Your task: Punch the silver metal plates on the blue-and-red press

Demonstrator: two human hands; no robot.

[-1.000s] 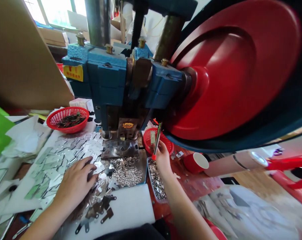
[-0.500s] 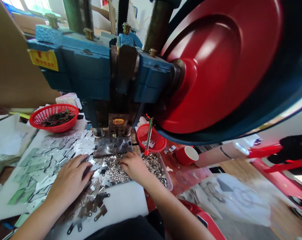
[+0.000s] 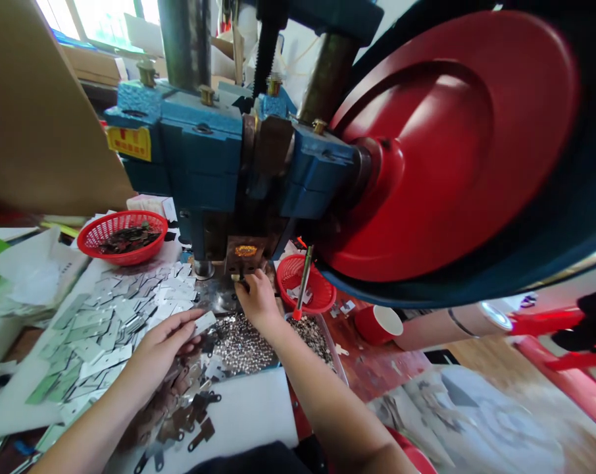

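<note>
My left hand (image 3: 172,336) pinches a flat pale metal plate (image 3: 205,322) between thumb and fingers, left of the small shiny rings. My right hand (image 3: 258,299) reaches under the ram of the blue press (image 3: 199,164), its fingers closed at the die; what they hold is too small to make out. A pile of small shiny metal parts (image 3: 243,345) lies just below the die. Flat metal plates (image 3: 105,329) are spread to the left. Darker tabs with holes (image 3: 194,418) lie near the front.
A red basket of dark pieces (image 3: 123,253) stands at the left, another red basket (image 3: 312,289) behind my right hand. A plastic box of small parts (image 3: 340,368), a red cup (image 3: 379,324) and a big red flywheel (image 3: 446,151) are on the right.
My right hand has moved from the pile of small parts up to the die. My left hand has lifted a plate and moved right. The view has shifted slightly.
</note>
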